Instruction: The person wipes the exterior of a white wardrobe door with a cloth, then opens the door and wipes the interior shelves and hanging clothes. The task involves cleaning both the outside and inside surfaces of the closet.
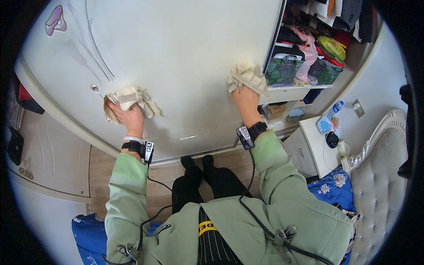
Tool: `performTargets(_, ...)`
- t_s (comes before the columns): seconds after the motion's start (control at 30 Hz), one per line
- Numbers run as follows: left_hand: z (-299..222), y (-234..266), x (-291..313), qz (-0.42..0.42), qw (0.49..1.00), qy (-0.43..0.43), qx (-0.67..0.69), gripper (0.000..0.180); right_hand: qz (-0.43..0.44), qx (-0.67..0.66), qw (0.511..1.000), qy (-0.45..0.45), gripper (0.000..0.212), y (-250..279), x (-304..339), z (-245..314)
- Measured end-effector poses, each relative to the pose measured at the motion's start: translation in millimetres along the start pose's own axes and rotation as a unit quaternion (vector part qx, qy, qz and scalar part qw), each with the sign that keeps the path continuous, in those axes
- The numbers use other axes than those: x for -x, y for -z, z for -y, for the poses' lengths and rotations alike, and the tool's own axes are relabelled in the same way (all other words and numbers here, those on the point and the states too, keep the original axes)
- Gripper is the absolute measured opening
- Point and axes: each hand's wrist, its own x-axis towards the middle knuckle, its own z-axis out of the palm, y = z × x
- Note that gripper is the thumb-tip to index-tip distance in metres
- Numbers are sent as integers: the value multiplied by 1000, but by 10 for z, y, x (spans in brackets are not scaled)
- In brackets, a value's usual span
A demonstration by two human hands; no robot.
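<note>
Left bare hand (128, 117) holds a beige striped fabric cloth (130, 95) against a glossy white door panel (185, 57); right bare hand (246, 100) holds a 2nd beige fabric cloth (246, 74) near the panel's right edge, beside open white shelves (282, 95)

A beige cloth (247, 75) hides the right hand's (246, 98) fingers; beyond that hand, the upper edge cuts off the sliding wardrobe door (185, 39).
</note>
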Motion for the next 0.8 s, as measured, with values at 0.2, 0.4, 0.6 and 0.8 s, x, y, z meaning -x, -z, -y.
performTargets(0.2,70,-53,58,-1,1000,-6,1,90,-71,23,993,91,47,243,-12,-49)
performTargets(0.4,121,-96,70,3,1000,-6,0,83,0,43,997,66,44,295,-107,-62)
performTargets(0.6,142,-59,106,20,999,-23,-9,83,-38,44,993,103,45,349,43,-6)
performTargets(0.8,50,4,109,29,999,-14,-7,76,-41,12,995,87,39,61,-156,-232)
